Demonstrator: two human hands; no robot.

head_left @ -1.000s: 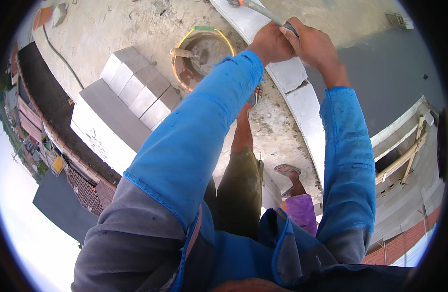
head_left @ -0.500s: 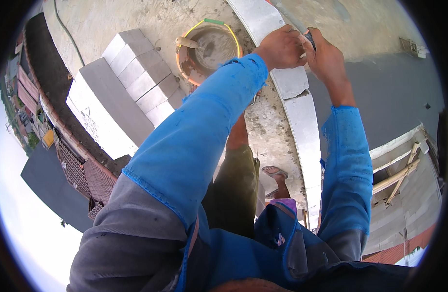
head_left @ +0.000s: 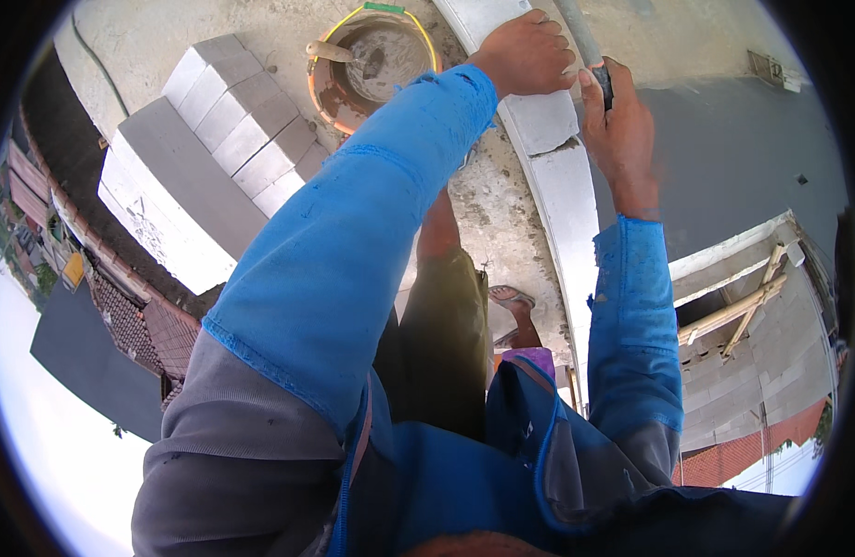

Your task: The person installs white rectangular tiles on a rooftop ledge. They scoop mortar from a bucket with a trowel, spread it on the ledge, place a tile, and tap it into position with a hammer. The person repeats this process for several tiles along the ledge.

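My left hand (head_left: 529,54) is closed, its fingers curled, over the top of a low wall of white blocks (head_left: 555,200). Whatever is inside those fingers is hidden. Just to the right, my right hand (head_left: 622,130) is wrapped round the black grip of a tool with a grey, tube-like shaft (head_left: 578,32). The shaft runs up past my left hand and out of the picture, so the tool's head does not show. A cracked joint (head_left: 566,145) crosses the wall below my left hand.
Left of the wall stands an orange bucket (head_left: 327,100) of grey wet mix, with a wooden-handled tool (head_left: 330,51) across its rim. Stacked white blocks (head_left: 181,176) lie further left. A drop edge with roofs (head_left: 158,325) is beyond; bamboo poles (head_left: 738,311) lie lower right.
My hands have come apart: the right has moved down and away from the left, still holding the tool. More of the grey shaft shows. The whole view has shifted slightly.
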